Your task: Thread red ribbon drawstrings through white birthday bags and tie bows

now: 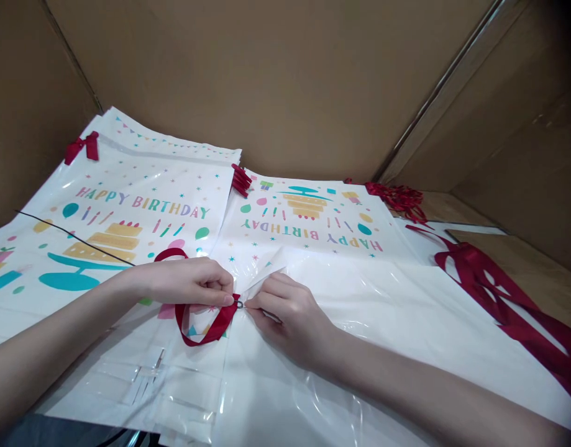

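My left hand (194,282) is closed in a pinch on a red ribbon (204,340) that hangs in a loop below it. A thin dark wire (80,239) runs in from the left and passes behind my left wrist. At my left fingertips shows a small dark metal loop (239,305); I cannot tell if it is the wire's end. Just right of it, my right hand (289,313) pinches the gathered edge of a white plastic sheet (383,292). The sheet is creased and puckered around this point.
Printed birthday sheets (140,180) lie stacked at the left, with a red bow (82,148) and bundled ribbon ends (241,180) at their edges. Tangled red ribbon (399,198) and long loose ribbons (499,292) lie at the right. Brown panels (248,81) enclose the back and sides.
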`<state>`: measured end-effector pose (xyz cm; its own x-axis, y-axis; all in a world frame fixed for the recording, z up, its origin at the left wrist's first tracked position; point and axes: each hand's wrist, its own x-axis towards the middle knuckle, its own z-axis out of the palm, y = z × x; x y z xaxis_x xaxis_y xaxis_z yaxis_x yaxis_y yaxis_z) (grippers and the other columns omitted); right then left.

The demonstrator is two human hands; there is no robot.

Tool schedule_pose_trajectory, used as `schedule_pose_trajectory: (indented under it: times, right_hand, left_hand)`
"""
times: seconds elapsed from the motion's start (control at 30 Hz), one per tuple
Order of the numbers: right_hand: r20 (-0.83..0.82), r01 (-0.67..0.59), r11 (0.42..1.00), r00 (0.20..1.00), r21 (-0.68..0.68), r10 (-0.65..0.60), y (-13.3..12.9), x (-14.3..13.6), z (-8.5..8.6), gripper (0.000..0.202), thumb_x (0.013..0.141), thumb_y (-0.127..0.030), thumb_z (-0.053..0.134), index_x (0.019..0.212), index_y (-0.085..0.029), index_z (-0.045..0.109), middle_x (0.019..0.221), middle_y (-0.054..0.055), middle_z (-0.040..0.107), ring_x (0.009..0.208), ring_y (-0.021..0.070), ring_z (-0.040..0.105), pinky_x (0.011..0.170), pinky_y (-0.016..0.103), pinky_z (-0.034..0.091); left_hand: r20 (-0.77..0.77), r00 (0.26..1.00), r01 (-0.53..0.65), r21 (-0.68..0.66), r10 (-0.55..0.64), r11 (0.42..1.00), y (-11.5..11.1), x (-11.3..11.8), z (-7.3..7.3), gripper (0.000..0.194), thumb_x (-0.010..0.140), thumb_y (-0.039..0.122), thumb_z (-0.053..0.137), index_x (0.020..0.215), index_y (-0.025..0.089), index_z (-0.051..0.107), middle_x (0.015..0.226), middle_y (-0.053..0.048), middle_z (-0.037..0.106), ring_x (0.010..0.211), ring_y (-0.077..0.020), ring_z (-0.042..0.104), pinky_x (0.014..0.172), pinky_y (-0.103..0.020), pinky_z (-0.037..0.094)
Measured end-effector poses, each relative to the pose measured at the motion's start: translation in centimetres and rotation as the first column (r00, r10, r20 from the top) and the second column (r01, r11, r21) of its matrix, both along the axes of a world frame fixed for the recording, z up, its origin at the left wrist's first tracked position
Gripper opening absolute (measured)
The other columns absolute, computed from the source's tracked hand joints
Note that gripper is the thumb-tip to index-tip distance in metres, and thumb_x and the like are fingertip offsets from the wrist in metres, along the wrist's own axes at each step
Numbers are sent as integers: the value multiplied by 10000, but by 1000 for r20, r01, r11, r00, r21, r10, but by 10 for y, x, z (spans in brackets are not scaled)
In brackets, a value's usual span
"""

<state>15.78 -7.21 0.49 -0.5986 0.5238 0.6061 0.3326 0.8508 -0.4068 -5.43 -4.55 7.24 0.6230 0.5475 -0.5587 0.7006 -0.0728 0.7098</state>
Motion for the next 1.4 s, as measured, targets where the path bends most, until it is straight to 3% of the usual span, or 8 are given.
schedule_pose_trajectory:
  times: [0.3,0.53,1.1,1.4]
  right_hand:
    - [-96,-39,999,995,-22,36,3,1,5,176,822,-52,541,684,-141,606,626,26,569,615,113,486,591,241,365]
    - [-137,-52,985,990,-162,30,4,5,9,130,796,-63,591,719,-145,655,632,15,583,615,106,518,597,241,394]
    - [-175,-75,969,984,-236,33,3,6,13,132,781,-55,600,705,-152,646,661,20,600,638,108,528,591,239,397]
    - [-177,-36,975,984,-220,-3,2,5,13,141,812,-101,592,693,-168,623,650,15,586,633,118,525,592,253,411]
  left_hand:
    - [62,996,59,-33,-56,998,0,-1,2,318,892,430,475,742,152,515,531,29,496,484,-73,416,466,-163,318]
    - [141,990,39,-119,-22,992,0,-2,4,294,896,399,482,724,161,491,513,40,466,455,-72,420,442,-150,362]
    - [177,983,72,-83,-57,994,3,-4,3,333,897,439,484,729,153,506,545,27,473,490,-74,398,449,-178,287]
    - [203,979,36,-21,-32,999,2,-4,9,319,900,414,486,748,138,540,643,10,521,571,-75,456,509,-163,357]
